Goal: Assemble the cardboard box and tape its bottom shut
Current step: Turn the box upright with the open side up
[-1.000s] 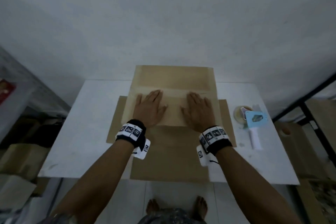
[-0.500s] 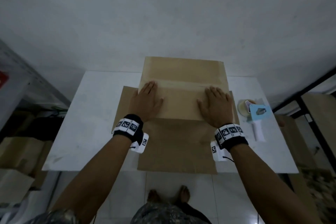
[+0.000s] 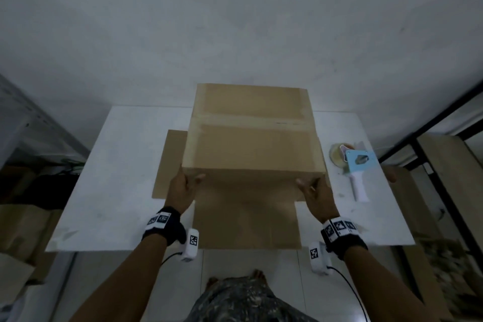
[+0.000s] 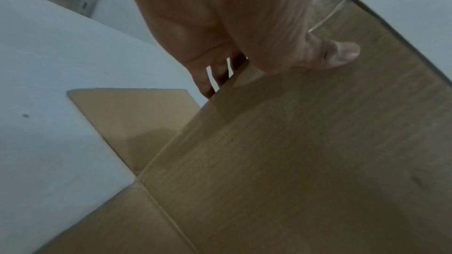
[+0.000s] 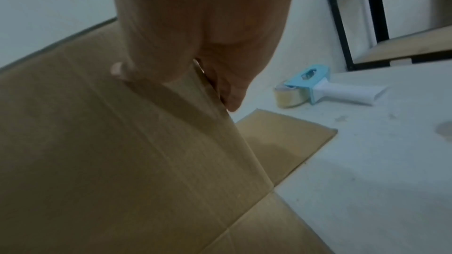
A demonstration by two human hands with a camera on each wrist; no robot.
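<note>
Cardboard box (image 3: 251,149) gripped at near corners by left hand (image 3: 183,187) and right hand (image 3: 317,196), steadied for lifting; tape dispenser (image 3: 355,165) within reach on tabletop (image 3: 115,178).

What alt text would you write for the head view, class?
Two hands, left hand and right hand, grip the near corners of a half-raised cardboard box on a white table. A blue tape dispenser lies right of the box.
</note>
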